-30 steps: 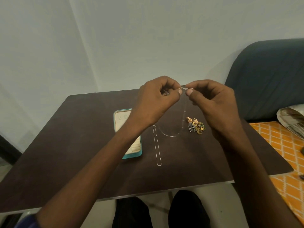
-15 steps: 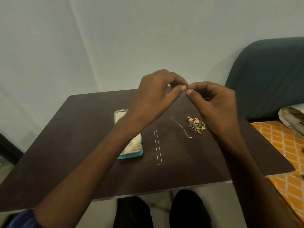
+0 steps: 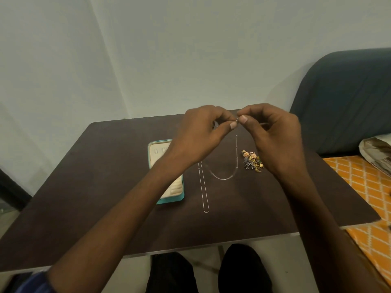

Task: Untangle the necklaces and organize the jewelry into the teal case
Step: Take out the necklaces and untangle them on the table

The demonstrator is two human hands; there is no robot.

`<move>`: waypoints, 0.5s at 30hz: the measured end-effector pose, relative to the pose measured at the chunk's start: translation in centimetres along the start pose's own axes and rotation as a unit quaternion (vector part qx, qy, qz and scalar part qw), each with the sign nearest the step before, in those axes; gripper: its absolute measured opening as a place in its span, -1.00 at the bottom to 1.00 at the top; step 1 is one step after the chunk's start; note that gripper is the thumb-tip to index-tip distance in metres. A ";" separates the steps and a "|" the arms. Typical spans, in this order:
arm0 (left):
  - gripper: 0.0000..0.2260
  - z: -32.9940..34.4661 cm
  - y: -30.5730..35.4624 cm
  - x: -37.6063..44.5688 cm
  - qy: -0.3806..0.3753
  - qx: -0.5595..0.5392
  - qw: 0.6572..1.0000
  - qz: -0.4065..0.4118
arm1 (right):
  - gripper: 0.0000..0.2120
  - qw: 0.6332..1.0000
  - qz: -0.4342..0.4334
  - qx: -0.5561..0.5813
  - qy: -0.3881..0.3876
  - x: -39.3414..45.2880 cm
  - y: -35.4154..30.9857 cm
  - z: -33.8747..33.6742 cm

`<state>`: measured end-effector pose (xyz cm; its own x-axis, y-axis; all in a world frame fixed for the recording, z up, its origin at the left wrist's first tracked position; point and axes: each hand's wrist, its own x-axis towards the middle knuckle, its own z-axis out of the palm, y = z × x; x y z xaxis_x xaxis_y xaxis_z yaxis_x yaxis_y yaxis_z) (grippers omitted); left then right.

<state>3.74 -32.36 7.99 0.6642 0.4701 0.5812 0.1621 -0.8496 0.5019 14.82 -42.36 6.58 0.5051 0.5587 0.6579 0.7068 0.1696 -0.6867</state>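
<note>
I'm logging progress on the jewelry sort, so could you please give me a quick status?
Left hand and right hand pinch held chain at its clasp, loop hanging. Second chain straight on table. Teal case open; earring pile unsorted. Nothing obstructing.

The table (image 3: 95, 187) offers bare surface at left and along the near edge. Mid-table, the case (image 3: 169, 199), a straight chain (image 3: 204, 187) and a trinket pile (image 3: 252, 162) obstruct passage.
</note>
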 end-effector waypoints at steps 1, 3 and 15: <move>-0.90 0.0 0.0 0.0 -0.002 -0.014 1.000 -0.011 | -0.90 1.000 -0.009 -0.010 -0.002 0.0 0.1 0.0; -0.92 0.0 0.0 -0.1 -0.004 -0.051 0.998 -0.030 | -0.90 0.999 -0.018 -0.028 -0.002 0.0 0.3 0.0; -0.88 -0.2 0.1 0.0 0.054 0.118 0.988 0.088 | -0.90 0.989 -0.062 -0.133 0.020 -0.8 0.9 0.3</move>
<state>3.65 -32.40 8.20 0.6174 0.3215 0.7180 0.2249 -0.9467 0.2305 14.88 -42.37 5.38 0.4222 0.5138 0.7468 0.8670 0.0115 -0.4981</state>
